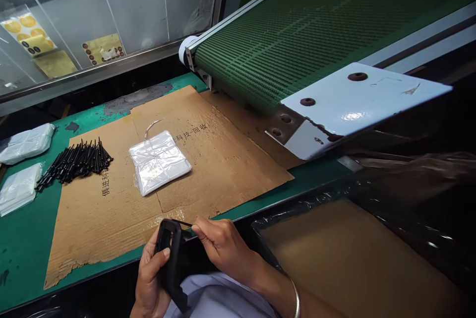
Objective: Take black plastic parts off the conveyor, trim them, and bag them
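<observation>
The left hand (150,278) is closed around a hollow, elongated black plastic part (174,271), its thumb pressed on the near side, holding it tilted just beyond the table's near edge, above the person's lap. The right hand (225,246) pinches a thin black rod (185,223) between thumb and curled fingers; the rod's other end reaches the top of the part (whether it goes inside, I cannot tell). Beyond the hands, a worn brown cardboard sheet (226,169) lies on a green tabletop (22,268), bearing a tied stack of clear-wrapped white plastic bags (163,164). To its left, a loose heap of slender black pieces (78,161) straddles the cardboard's edge, near two more white bundles (28,144). A green ribbed conveyor belt (260,50) slopes down to the table, with a chipped white metal plate (372,104) at its side.
</observation>
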The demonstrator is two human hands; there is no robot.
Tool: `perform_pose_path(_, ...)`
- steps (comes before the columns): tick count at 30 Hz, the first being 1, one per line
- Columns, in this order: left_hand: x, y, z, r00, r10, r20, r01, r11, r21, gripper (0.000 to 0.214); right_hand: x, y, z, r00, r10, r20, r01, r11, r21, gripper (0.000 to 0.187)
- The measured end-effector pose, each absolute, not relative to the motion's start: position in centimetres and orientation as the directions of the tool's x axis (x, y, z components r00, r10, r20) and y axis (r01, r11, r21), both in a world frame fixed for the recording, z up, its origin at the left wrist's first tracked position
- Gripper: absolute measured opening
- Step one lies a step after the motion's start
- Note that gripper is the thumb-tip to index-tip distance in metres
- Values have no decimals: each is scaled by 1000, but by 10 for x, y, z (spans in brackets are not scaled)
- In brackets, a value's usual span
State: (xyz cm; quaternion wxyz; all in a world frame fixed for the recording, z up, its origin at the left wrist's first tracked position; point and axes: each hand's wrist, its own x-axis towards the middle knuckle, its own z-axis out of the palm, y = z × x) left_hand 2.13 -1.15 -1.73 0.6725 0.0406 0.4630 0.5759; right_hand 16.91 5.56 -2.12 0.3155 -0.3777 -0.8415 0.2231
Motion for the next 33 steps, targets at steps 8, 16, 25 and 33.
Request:
perform_pose_path(8, 7, -16, -33, -111, 925, -363, -509, 261, 820, 31, 178, 58, -13, -628, 725, 282, 312, 566, -763, 35)
perform_pose_path(16, -11, -18, -50, -106, 982, -159, -335, 115, 935, 30, 173, 52, -6, -709, 624, 329, 187, 615, -766, 35)
perform_pose_path(25, -12, -13, -51, -168, 956, -240, -362, 166, 917, 36, 181, 45, -7, -744, 492, 451, 42, 708, -705, 40)
perform_pose_path(33, -17, -9, -46, -207, 954, -218, -344, 138, 929, 33, 188, 43, -1, -694, 634, 340, 93, 548, -832, 47)
